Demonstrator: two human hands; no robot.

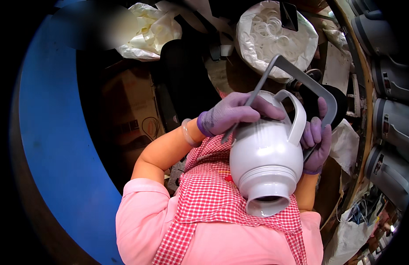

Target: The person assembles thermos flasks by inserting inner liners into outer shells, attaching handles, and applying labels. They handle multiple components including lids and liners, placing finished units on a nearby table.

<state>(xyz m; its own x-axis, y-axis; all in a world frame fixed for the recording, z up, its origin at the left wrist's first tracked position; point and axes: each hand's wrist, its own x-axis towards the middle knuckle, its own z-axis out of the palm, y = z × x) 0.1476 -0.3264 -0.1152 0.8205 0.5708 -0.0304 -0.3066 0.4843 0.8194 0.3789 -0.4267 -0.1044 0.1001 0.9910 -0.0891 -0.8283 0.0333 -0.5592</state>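
A pale grey, glossy jug body [266,141] with a fixed side handle [297,117] lies tilted against my lap, its round open mouth toward me. My left hand [237,112], in a purple glove, grips the far part of the body. A loose-looking, angular dark grey carrying handle [305,77] arches over the jug; one arm of it passes by my left hand. The gloved fingers of my right hand [317,141] are wrapped round its other arm, at the jug's right side. Whether the handle's ends are attached to the jug, I cannot tell.
At the back stands a white sack [277,37] full of translucent rings, with a dark flat object on its edge. Another sack [153,33] holds cream-coloured pieces. Several grey jugs [392,121] line the right side. A blue surface [58,154] curves along the left.
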